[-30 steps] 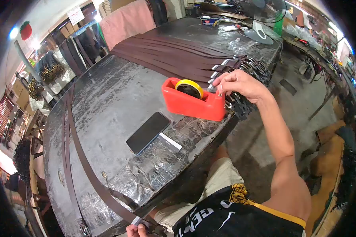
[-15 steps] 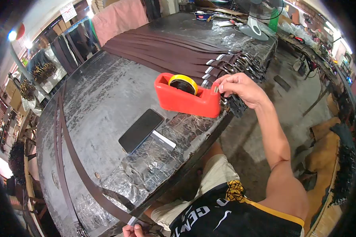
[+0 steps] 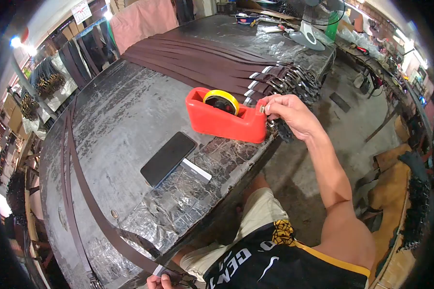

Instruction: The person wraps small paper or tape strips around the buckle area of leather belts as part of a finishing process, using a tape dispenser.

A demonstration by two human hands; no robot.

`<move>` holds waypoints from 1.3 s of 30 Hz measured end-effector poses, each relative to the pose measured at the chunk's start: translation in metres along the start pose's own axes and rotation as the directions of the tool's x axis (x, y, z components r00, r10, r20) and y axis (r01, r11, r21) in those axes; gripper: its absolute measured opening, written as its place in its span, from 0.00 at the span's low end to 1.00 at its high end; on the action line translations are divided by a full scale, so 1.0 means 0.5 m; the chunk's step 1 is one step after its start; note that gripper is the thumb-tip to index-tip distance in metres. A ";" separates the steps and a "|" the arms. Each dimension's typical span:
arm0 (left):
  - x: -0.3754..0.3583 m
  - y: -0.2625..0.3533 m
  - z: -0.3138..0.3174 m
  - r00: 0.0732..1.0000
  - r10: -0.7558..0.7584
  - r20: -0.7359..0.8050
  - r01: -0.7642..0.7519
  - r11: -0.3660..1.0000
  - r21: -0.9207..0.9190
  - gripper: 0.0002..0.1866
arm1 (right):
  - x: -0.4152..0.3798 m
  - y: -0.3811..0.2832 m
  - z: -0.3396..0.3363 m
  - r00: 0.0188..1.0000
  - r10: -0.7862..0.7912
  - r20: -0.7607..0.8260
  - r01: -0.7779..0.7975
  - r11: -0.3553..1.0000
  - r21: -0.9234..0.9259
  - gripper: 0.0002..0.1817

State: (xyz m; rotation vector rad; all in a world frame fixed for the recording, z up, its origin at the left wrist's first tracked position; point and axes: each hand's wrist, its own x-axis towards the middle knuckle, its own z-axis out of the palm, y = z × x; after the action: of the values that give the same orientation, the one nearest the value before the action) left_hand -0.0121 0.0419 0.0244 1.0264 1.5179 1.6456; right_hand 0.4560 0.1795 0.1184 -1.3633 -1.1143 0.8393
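A red tape dispenser [image 3: 226, 124] with a yellow-rimmed tape roll [image 3: 222, 102] stands near the table's edge. At its cutting end, my right hand [image 3: 291, 114] pinches the tape's end between thumb and fingers; the clear strip itself hardly shows. Down at the bottom edge of the view, my left hand [image 3: 159, 282] grips a brown leather belt [image 3: 99, 214] beside a white paper label [image 3: 157, 269] wrapped round it. The belt runs away across the table to the far left. Part of my left hand is cut off by the frame.
A black phone [image 3: 169, 159] and a white-and-grey card [image 3: 196, 170] lie in front of the dispenser. Many brown belts [image 3: 188, 62] with buckles and white labels are laid side by side behind it. Another belt [image 3: 68, 202] lies at left. A fan [image 3: 306, 36] stands at the back right.
The whole view has shifted slightly. Both hands keep their places, the right at the dispenser's cutting end and the left on the belt.
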 end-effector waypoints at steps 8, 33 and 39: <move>-0.002 -0.001 0.001 0.999 -0.037 0.013 0.037 0.999 -0.011 0.07 | -0.001 -0.006 0.006 1.000 0.010 0.025 -0.010 1.000 0.025 0.09; 0.003 -0.005 -0.016 0.992 -0.084 0.096 0.101 0.977 -0.188 0.03 | -0.243 -0.023 0.355 0.860 -0.119 0.497 0.070 0.991 0.117 0.04; -0.010 -0.011 -0.021 0.980 -0.164 0.108 0.186 0.955 -0.232 0.02 | -0.314 0.033 0.509 0.507 -0.004 0.862 -0.101 0.993 0.064 0.08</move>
State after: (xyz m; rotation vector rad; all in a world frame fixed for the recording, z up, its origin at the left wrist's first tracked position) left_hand -0.0191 0.0333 0.0182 0.7980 1.2757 1.5922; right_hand 0.1715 0.1115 0.0538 -0.8300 -1.7570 1.7131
